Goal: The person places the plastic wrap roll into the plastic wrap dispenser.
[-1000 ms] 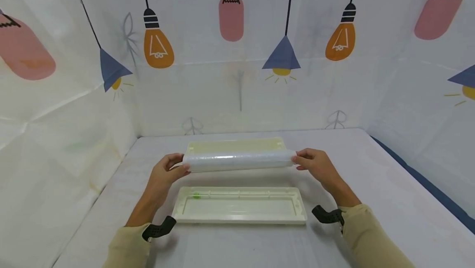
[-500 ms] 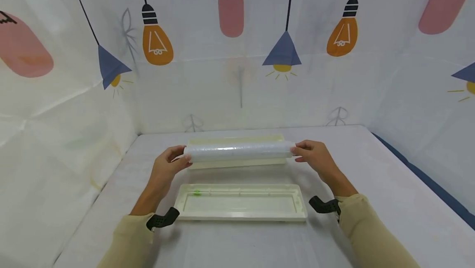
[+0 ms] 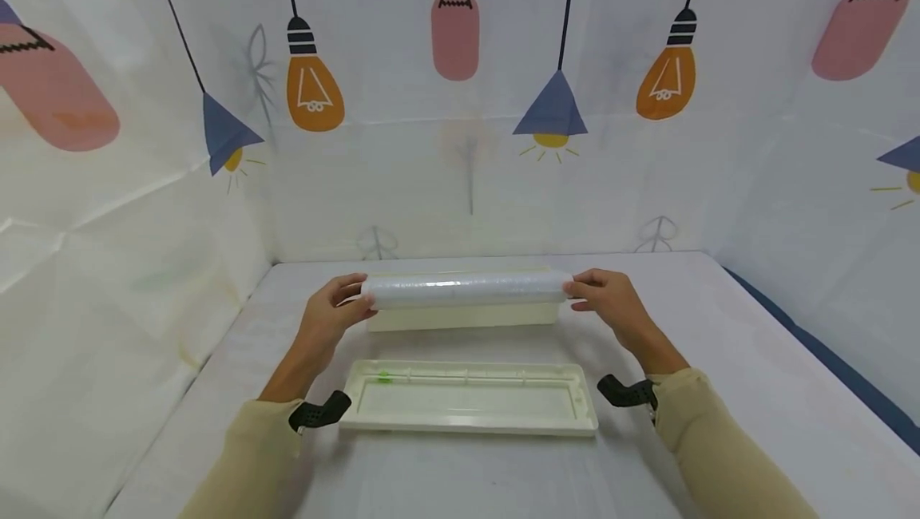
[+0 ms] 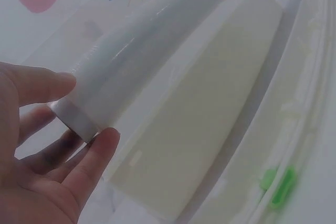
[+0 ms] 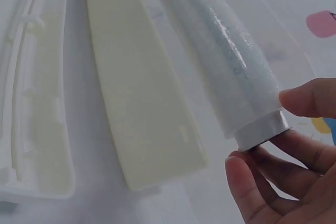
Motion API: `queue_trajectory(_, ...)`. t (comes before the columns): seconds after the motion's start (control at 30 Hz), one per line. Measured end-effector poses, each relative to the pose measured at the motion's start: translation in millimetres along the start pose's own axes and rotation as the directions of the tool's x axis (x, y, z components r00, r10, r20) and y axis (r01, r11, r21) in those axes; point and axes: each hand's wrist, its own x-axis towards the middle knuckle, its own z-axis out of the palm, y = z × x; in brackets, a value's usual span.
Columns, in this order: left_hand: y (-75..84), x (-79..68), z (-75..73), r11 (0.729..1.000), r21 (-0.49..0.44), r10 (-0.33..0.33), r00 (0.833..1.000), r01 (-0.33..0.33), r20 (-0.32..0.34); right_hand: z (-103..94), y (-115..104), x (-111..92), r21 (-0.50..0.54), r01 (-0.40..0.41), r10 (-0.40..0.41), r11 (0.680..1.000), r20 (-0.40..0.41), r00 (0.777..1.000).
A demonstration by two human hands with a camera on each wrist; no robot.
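Note:
A roll of plastic wrap point(image 3: 467, 290) is held level over a cream-coloured box point(image 3: 465, 317), hiding most of its top in the head view. My left hand point(image 3: 327, 318) grips the roll's left end, thumb on the film and fingertips at the core's rim. At the other end, my right hand point(image 3: 612, 307) pinches it the same way; the white core point(image 5: 262, 132) sticks out there in the right wrist view. Both wrist views show a gap between the roll and the box's front wall point(image 4: 199, 103). Nearer to me lies a shallow cream lid point(image 3: 467, 399) with a green slider point(image 3: 384, 378).
The lid and box lie parallel on a white-covered table point(image 3: 460, 479), with a strip of cloth between them. White sheets printed with lamps point(image 3: 551, 108) and bulbs point(image 3: 316, 96) enclose the back and sides. Dark wrist mounts point(image 3: 321, 411) sit on both sleeves.
Both hands have raised the plastic wrap roll from in front of the box to above it, uncovering the box's front wall. The lid and box stay where they were.

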Motion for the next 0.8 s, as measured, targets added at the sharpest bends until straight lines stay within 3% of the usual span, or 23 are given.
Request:
queue_trajectory(0.43, 5.8, 15.9, -3.5, 0.982, 0.173, -0.077, 0.997, 0.071, 0.028, -0.1, -5.3, 16.4, 0.112, -0.059, 0.062, 0.992, -0.027, 0.998)
queue_trajectory(0.63, 4.0, 16.0, -1.8, 0.975, 0.196, -0.100, 0.995, 0.104, -0.029, 9.7, -4.5, 19.8, 0.162, -0.083, 0.090, 0.983, -0.038, 0.995)
queue_trajectory(0.8, 2.0, 25.2, 0.8, 0.976, 0.187, -0.096, 0.993, 0.107, -0.067, 12.6, -6.0, 26.6, 0.173, -0.099, 0.109, 0.980, -0.050, 0.993)
